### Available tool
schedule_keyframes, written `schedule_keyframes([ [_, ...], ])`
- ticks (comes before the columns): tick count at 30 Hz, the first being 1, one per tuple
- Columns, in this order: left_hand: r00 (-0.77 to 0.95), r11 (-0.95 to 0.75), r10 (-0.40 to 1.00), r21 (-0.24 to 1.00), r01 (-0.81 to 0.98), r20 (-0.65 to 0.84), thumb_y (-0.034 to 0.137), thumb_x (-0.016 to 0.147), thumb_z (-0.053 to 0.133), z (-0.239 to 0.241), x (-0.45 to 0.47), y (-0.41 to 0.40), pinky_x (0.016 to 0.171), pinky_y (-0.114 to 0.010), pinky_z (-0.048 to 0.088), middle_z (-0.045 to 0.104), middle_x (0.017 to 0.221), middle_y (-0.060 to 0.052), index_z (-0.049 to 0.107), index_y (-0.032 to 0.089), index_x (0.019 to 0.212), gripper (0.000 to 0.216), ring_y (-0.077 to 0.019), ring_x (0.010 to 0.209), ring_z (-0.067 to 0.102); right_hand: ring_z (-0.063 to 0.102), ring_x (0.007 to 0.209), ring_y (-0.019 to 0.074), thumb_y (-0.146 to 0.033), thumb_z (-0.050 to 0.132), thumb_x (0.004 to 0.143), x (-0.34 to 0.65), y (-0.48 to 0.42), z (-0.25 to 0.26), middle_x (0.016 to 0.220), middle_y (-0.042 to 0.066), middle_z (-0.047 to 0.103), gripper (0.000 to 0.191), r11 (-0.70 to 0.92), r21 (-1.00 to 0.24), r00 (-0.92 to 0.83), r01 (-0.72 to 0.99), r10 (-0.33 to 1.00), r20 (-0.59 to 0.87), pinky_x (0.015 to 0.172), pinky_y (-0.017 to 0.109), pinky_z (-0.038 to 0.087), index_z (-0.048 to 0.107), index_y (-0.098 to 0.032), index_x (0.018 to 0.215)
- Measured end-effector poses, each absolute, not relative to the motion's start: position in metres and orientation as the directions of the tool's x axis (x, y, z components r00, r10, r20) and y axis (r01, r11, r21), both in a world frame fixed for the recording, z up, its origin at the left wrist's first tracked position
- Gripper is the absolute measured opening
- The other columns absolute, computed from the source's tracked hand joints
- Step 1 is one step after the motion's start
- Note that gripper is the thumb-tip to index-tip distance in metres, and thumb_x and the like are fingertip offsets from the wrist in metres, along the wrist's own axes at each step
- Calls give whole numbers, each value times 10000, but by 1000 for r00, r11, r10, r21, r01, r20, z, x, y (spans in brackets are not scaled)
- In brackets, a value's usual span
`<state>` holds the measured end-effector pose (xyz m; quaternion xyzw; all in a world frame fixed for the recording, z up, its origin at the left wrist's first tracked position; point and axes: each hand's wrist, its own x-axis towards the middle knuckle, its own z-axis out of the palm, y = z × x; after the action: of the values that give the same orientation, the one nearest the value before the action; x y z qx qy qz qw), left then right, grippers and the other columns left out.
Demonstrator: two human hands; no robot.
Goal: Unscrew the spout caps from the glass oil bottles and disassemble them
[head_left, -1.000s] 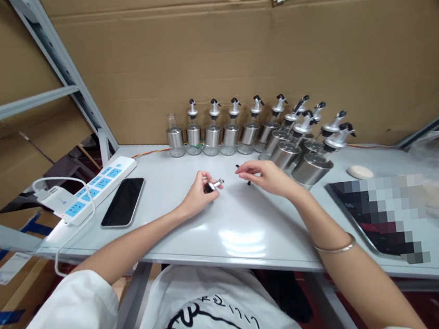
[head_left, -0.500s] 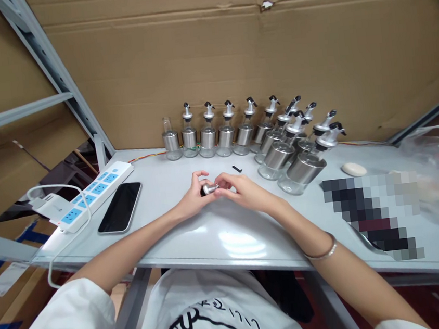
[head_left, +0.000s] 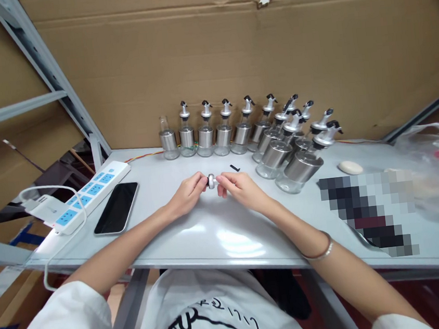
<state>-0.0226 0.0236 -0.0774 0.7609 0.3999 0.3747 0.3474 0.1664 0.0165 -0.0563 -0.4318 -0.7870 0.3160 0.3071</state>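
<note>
We pinch a small silver metal pourer cap [head_left: 211, 180] between left hand [head_left: 185, 195] and right hand [head_left: 241, 188], each grip closed on one end, just above the grey bench [head_left: 227, 237], steadied for fitting; the steel-sleeved glass bottles [head_left: 281, 153] stand behind

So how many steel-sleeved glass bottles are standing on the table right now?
About 12. One without a spout cap stands at the row's left end, five capped ones line the cardboard wall, and roughly six cluster at the right. Overlap there may hide more.
</note>
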Motion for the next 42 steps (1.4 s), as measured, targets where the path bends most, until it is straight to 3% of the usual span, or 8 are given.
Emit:
schedule_keyframes([
  [8, 433, -497, 847, 748, 440, 308, 355, 872, 388, -73, -24, 22, 595, -238, 318, 452, 626, 40, 437, 192, 751, 208, -104, 571, 398, 540, 634, 118, -380, 353, 950, 161, 11, -63, 678, -6, 585, 298, 518, -711, -542, 476, 809, 227, 656, 237, 396, 509, -192, 781],
  [16, 442, -428, 863, 818, 383, 245, 307, 804, 377, -60, -26, 29, 524, -227, 225, 272, 545, 55, 321, 192, 603, 238, -88, 532, 240, 504, 687, 178, -384, 251, 999, 156, 19, -71, 760, 83, 604, 412, 738, -29, -620, 674, 587, 520, 670, 301, 304, 543, -169, 803],
  [19, 444, -445, 859, 804, 394, 257, 314, 806, 366, -56, -27, 31, 514, -231, 210, 244, 533, 54, 288, 193, 573, 274, -85, 520, 217, 491, 700, 179, -368, 267, 999, 156, 21, -67, 757, 87, 611, 416, 721, 92, -638, 687, 537, 553, 680, 316, 269, 563, -162, 791],
  [23, 453, -458, 854, 783, 421, 256, 287, 770, 378, -57, -30, 35, 507, -221, 213, 258, 521, 60, 311, 188, 575, 229, -78, 511, 225, 474, 693, 172, -371, 307, 991, 153, 18, -65, 724, 70, 611, 394, 694, -94, -552, 714, 641, 533, 670, 315, 246, 555, -168, 763],
  [30, 488, -511, 830, 720, 469, 271, 326, 783, 358, -60, -35, 41, 507, -205, 247, 298, 537, 63, 361, 183, 607, 227, -73, 517, 257, 294, 484, 86, -526, 408, 875, 142, 15, -68, 518, -46, 365, 437, 132, -954, -348, 269, 937, 31, 542, 253, 224, 452, -178, 616],
  [36, 546, -729, 684, 454, 512, 483, 279, 849, 340, -62, -41, 42, 529, -211, 319, 420, 574, 37, 419, 186, 676, 211, -90, 522, 359, 132, 421, 49, -404, 554, 805, 140, 13, -57, 472, -108, 216, 337, -469, -861, -523, -199, 794, -311, 464, 212, 179, 366, -197, 616],
  [40, 672, -886, 391, 58, 461, 628, 316, 916, 306, -61, -48, 46, 618, -258, 381, 490, 634, -16, 439, 192, 703, 280, -136, 598, 436, 97, 398, 58, -289, 394, 893, 138, 7, -52, 445, -111, 121, 344, -606, -769, -582, -202, 706, -403, 443, 201, 185, 286, -205, 578],
  [42, 686, -889, 355, 3, 458, 635, 344, 935, 279, -61, -50, 49, 638, -267, 390, 497, 644, -26, 445, 194, 716, 313, -146, 612, 446, 124, 400, 59, -313, 396, 901, 137, 6, -51, 447, -110, 125, 362, -596, -778, -588, -199, 708, -392, 453, 202, 206, 286, -206, 574],
])
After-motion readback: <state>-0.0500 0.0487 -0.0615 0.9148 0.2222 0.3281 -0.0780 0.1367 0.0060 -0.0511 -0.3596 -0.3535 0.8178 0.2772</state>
